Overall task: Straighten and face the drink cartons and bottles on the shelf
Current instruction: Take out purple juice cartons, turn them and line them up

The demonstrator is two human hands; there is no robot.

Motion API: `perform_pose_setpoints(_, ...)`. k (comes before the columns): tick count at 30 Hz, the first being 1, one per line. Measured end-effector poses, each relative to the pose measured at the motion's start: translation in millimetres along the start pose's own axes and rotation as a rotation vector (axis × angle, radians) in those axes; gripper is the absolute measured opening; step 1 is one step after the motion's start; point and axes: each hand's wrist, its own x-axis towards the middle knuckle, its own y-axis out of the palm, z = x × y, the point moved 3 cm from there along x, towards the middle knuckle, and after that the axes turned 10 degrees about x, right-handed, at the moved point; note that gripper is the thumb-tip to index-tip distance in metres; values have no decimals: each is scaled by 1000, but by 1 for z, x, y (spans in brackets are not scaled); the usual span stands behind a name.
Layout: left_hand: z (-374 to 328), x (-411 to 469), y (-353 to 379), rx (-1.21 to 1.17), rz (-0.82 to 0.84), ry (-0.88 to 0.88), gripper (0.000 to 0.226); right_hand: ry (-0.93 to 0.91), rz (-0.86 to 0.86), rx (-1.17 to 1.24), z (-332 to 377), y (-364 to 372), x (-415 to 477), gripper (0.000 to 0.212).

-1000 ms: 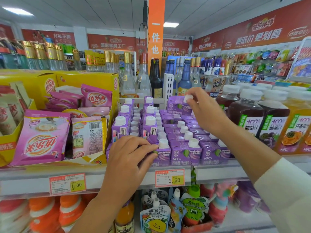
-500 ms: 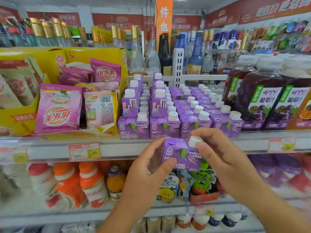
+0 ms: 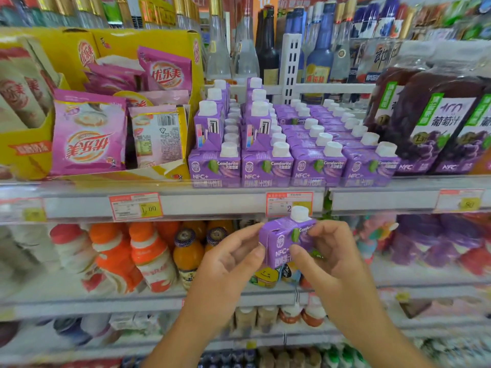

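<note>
Head view: left hand (image 3: 228, 264) and right hand (image 3: 328, 254) pinch purple carton (image 3: 283, 241), grip fingers curled round it.

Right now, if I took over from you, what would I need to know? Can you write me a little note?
Hands: left hand and right hand both hold one purple carton, upright, logo toward you, in front of the shelf edge.
Done: the front row of four cartons sits at the edge, logos out.
Left: put the carton back on the shelf. The two stacked cartons on the left rows show their side panels, so they probably need turning. The grape bottles on the right are blurred, so check them.
</note>
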Motion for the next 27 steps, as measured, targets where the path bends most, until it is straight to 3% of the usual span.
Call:
perform_pose_setpoints(3, -3, -4, 3, 39, -11, 28, 22, 28, 50, 23, -6, 6, -8, 55)
perform_pose_setpoints(5, -6, -6, 6, 74, -15, 66, 30, 40, 52, 36, -8, 8, -13, 66)
perform_pose_setpoints(10, -7, -9, 10, 66, 28, 73, 22, 49, -22, 109, -6, 2, -21, 57)
perform_pose_setpoints(15, 7, -3, 7, 76, 138, -65, 57, 236, 66, 319, -8, 1, -35, 65)
perform_pose_setpoints(18, 7, -5, 8, 34, 246, -81, 45, 300, 127, 384, -14, 4, -44, 61)
perform_pose_setpoints(22, 11, -9, 4, -43, 190, -74, 45, 255, 136, 188, -8, 5, -50, 37)
perform_pose_setpoints(27, 23, -13, 1, -43, 148, -54, 53, 174, 92, 51, -6, 3, -60, 33)
